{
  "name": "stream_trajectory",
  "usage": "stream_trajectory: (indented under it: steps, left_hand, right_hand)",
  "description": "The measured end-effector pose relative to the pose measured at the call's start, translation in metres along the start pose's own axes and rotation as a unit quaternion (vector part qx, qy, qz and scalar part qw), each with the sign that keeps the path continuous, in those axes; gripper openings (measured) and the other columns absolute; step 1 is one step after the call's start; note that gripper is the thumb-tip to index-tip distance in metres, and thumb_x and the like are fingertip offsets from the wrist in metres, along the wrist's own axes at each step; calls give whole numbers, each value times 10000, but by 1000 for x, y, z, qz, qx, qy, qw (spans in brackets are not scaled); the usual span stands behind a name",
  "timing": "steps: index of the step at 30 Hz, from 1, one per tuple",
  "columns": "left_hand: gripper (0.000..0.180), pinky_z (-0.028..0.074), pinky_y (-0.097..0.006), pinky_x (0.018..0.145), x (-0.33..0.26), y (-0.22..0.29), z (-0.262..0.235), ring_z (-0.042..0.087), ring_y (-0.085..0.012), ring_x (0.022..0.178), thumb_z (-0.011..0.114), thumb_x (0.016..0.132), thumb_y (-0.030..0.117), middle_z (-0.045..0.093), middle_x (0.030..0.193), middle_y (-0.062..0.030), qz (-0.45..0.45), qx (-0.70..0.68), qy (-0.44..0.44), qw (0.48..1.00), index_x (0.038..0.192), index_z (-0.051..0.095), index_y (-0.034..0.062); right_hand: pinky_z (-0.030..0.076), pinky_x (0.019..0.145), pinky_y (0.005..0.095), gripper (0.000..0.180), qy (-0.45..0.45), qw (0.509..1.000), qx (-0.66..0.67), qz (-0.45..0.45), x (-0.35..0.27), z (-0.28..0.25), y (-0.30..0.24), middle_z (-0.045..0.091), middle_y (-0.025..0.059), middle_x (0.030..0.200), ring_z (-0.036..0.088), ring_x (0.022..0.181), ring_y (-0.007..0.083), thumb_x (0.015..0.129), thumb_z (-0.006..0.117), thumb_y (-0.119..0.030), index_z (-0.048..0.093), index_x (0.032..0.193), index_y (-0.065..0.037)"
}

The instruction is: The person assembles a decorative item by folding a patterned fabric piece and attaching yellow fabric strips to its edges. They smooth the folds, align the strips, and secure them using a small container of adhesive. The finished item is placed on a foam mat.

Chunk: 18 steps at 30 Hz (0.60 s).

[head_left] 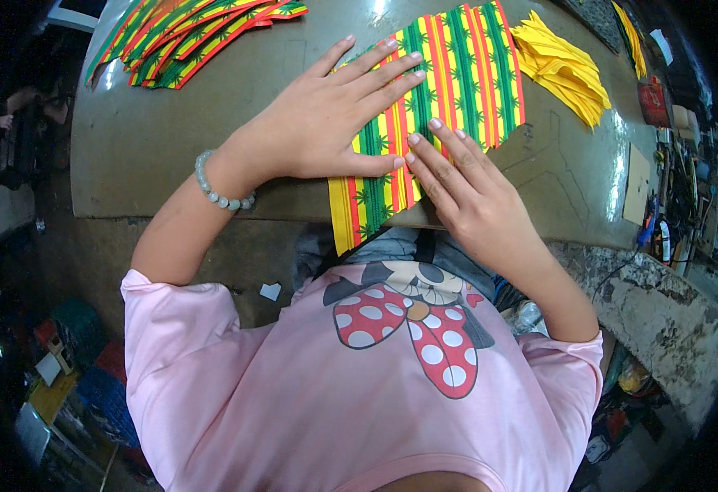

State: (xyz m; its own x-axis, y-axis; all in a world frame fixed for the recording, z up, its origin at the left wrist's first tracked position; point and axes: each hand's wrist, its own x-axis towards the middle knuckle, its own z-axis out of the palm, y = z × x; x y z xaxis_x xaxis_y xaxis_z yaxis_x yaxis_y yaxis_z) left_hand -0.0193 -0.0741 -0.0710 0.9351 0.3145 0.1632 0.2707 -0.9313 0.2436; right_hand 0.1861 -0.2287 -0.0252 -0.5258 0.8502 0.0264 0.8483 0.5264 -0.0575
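A fabric piece (466, 74), striped red, yellow and green with dark leaf shapes, lies on the table, its narrow lower end hanging over the near edge. My left hand (318, 119) rests flat on its left side, fingers spread. Lower right of that, my right hand (474, 184) touches the cloth with fingertips, fingers stretched out and close together. The part beneath my hands is hidden. To the right of the striped piece lies a fanned bundle of yellow fabric pieces (564, 70).
A pile of similar striped pieces (199, 37) lies at the table's far left. The brown table (162, 164) has a rounded near edge close to my body. Beyond its right side stand a red container (654, 102) and crowded small items. A white scrap (270, 291) is below the table's edge.
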Motion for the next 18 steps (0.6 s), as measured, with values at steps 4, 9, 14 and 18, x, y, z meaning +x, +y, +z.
stream_trajectory:
  steps: [4, 9, 14, 18]
  left_hand:
    - [904, 115, -558, 1245, 0, -1, 0, 205, -295, 1553, 594, 872, 599, 275, 1661, -115, 3, -14, 0, 1000, 1579, 329, 101]
    - [939, 115, -559, 1246, 0, -1, -2, 254, -318, 1532, 568, 861, 651, 323, 1635, -133, 7, 6, -2, 1000, 1559, 353, 60]
    - [941, 117, -572, 1241, 1, 2, -1, 246, -327, 1534, 566, 860, 659, 317, 1637, -138, -4, 2, 2, 1000, 1558, 355, 65]
    - [964, 80, -589, 1238, 2, 3, -4, 176, -310, 1559, 629, 850, 651, 258, 1665, -132, -16, -14, -13, 1000, 1576, 337, 87]
  right_hand:
    - [445, 1122, 504, 547, 20, 999, 43, 7, -5, 0, 0, 576, 126, 1410, 474, 1377, 389, 785, 678, -74, 627, 1329, -58]
    - [408, 1141, 528, 462, 23, 995, 94, 17, -8, 4, 4, 548, 120, 1435, 445, 1393, 391, 832, 621, -108, 640, 1289, -42]
    - [401, 1146, 532, 522, 22, 991, 134, 20, -12, 9, 6, 519, 104, 1477, 442, 1396, 383, 812, 642, -73, 625, 1334, -62]
    - [391, 1157, 530, 572, 29, 992, 116, 31, -15, 13, 1, 498, 94, 1506, 432, 1408, 382, 806, 649, -59, 602, 1376, -87]
